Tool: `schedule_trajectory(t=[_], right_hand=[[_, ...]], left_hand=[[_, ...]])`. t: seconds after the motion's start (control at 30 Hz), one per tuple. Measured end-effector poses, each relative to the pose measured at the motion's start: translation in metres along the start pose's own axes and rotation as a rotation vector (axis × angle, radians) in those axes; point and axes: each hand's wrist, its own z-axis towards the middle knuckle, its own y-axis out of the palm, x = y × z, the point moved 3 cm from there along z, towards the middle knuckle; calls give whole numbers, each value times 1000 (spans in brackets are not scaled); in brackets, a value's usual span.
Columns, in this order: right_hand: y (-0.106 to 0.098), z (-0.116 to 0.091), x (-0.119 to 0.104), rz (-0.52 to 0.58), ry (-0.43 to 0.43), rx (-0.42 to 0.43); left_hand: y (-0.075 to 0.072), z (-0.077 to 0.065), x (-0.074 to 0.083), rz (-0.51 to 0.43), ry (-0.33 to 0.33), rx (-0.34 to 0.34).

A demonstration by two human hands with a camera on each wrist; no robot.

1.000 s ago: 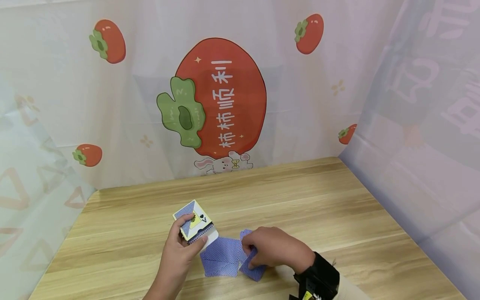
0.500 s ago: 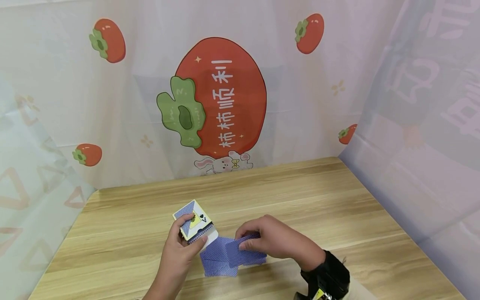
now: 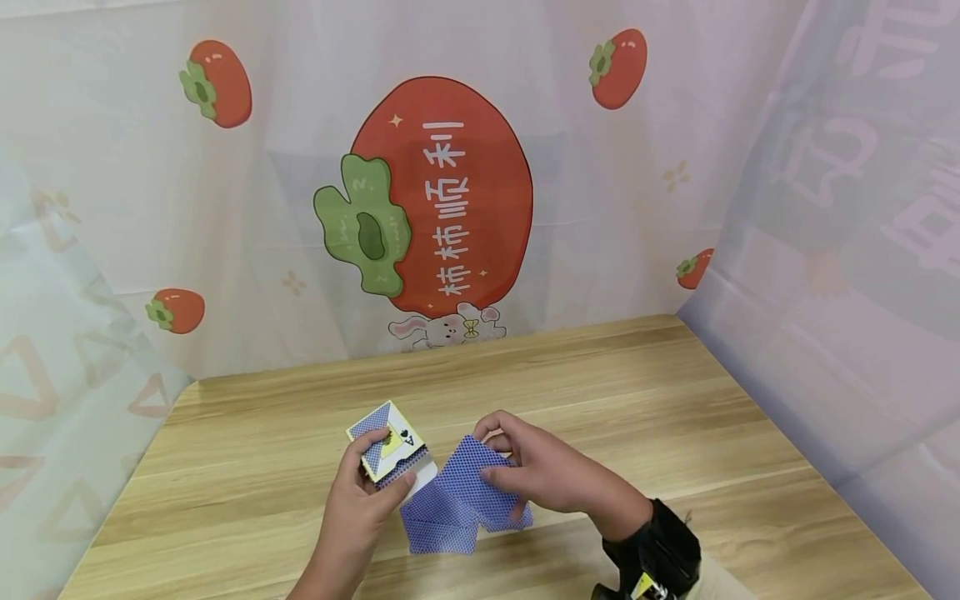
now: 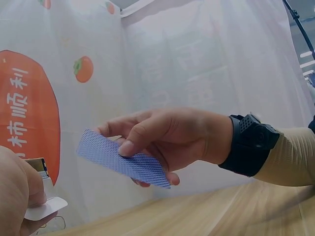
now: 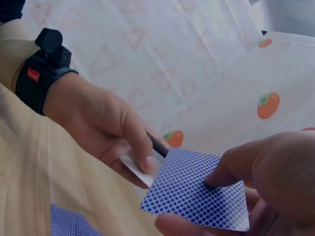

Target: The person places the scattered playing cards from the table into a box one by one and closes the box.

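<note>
Wood-grained tabletop [image 3: 600, 392] bears blue cards [image 3: 441, 529] before fruit-printed backdrop [image 3: 585, 192], probably cloth.

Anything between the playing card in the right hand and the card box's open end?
Nothing visible lies between the playing card in the right hand and the card box; the left hand has its thumb on the flap.

Pale wood-grain surface [image 3: 637, 400], darker streaks running across it, blue-patterned playing cards [image 3: 441, 533] lying on it, overlapping.

I'm viewing a curtained booth: persimmon-print curtain [image 3: 585, 200] at twelve o'clock, pale drape [image 3: 847, 242] at three, wood-grain tabletop [image 3: 600, 392] at six.
</note>
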Motion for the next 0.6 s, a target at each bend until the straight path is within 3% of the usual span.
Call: schedule_trajectory(t=[0.3, 0.6], right_hand=[[11, 5, 6, 109, -37, -36], [19, 9, 16, 252, 27, -56]], left_hand=[[2, 0, -2, -14, 25, -26], [4, -1, -2, -42, 36, -36]])
